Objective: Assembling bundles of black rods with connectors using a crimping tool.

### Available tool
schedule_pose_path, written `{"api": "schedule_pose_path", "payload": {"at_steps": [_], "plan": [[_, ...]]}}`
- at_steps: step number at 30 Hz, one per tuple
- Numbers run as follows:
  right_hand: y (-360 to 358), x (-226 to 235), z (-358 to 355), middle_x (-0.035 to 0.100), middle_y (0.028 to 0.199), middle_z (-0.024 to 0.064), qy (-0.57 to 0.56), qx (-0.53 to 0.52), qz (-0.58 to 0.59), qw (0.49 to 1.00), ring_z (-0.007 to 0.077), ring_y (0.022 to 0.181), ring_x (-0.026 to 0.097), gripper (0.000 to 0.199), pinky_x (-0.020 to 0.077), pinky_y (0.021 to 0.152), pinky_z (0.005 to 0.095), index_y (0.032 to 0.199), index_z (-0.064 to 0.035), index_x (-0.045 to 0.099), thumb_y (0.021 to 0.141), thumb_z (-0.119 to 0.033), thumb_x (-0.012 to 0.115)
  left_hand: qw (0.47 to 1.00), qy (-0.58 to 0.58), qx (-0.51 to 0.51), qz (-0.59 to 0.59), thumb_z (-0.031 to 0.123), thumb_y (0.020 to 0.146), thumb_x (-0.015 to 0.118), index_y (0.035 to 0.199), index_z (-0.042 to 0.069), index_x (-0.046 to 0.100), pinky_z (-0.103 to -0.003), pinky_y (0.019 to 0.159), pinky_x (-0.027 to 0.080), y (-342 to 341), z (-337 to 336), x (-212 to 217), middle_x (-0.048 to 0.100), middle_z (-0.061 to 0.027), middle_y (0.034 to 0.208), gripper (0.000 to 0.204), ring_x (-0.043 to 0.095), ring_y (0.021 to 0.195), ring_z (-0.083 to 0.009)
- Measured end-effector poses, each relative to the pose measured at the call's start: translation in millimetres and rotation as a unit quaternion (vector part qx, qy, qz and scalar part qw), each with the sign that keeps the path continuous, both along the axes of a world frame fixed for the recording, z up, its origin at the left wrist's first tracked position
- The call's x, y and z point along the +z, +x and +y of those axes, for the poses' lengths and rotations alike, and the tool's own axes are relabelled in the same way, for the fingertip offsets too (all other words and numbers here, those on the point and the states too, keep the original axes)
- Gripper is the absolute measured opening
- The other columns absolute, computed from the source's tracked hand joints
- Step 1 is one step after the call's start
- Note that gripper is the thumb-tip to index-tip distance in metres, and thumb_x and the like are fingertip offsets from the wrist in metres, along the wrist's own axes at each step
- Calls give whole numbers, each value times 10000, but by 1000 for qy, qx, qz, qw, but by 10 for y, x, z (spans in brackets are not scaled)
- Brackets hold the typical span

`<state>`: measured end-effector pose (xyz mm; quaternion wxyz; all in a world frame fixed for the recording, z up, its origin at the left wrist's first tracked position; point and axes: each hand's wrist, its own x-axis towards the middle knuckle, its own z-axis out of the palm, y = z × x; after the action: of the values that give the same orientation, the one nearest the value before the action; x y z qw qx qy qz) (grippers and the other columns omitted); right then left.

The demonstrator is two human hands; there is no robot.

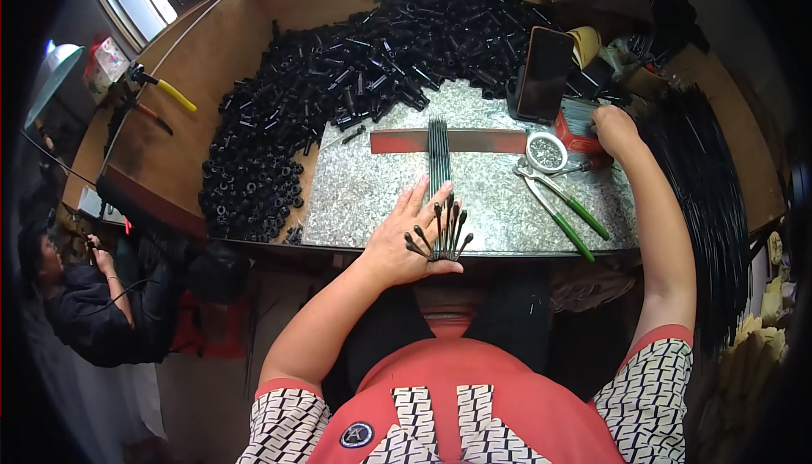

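Several thin black rods (439, 178) lay mid-alignment on the speckled slab (372, 193), my left hand (406, 240) flat, open, pinning them there; my right hand (615, 128), grip unclear, reached beyond the slab's right end, so fetching seemed next.

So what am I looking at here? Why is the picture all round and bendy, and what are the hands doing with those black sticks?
The picture comes from a camera worn on a person's head, looking down, so you see their own two arms. Its very wide lens bends straight edges. The left hand lies flat on a row of thin dark rods on a speckled grey slab. The right hand reaches toward a bundle of thin rods near a red box; whether its grip has closed, I cannot tell. A big heap of small black tubes lies on the wooden table. Green-handled pliers, a small round tin and a dark phone are nearby. Another person sits at the left.
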<state>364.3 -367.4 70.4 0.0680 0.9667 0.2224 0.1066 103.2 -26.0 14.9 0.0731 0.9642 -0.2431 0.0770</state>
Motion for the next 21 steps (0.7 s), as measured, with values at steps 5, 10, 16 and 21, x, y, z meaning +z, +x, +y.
{"api": "schedule_pose_path", "payload": {"at_steps": [5,10,16,21], "plan": [[-145,38,-69,642,843,216,7,53,-23,998,380,841,627,50,496,729,441,788,9,613,784,-36,590,1000,21,6,-1,714,763,527,1400,55,384,-505,1121,216,-16,-35,17,282,-190,1485,928,216,1371,-442],[-156,29,-106,612,932,213,72,46,-37,996,394,909,588,59,470,756,457,838,7,525,821,-46,546,1000,-6,-1,-26,701,774,524,1381,35,409,-506,1111,234,-23,-5,-20,314,-193,1467,908,238,1363,-438],[-246,76,11,572,916,217,131,75,-69,986,416,877,559,47,447,747,470,869,-12,475,849,-44,503,1000,-7,-1,-26,675,786,536,1343,25,440,-505,1096,263,-17,11,-26,327,-212,1448,862,261,1350,-442],[-462,124,396,548,859,187,207,217,-86,950,390,819,562,90,453,677,444,918,-34,491,847,-32,546,999,-25,-16,-21,640,721,637,1326,-1,444,-512,1094,268,22,7,-5,315,-216,1451,902,246,1352,-458]]}}
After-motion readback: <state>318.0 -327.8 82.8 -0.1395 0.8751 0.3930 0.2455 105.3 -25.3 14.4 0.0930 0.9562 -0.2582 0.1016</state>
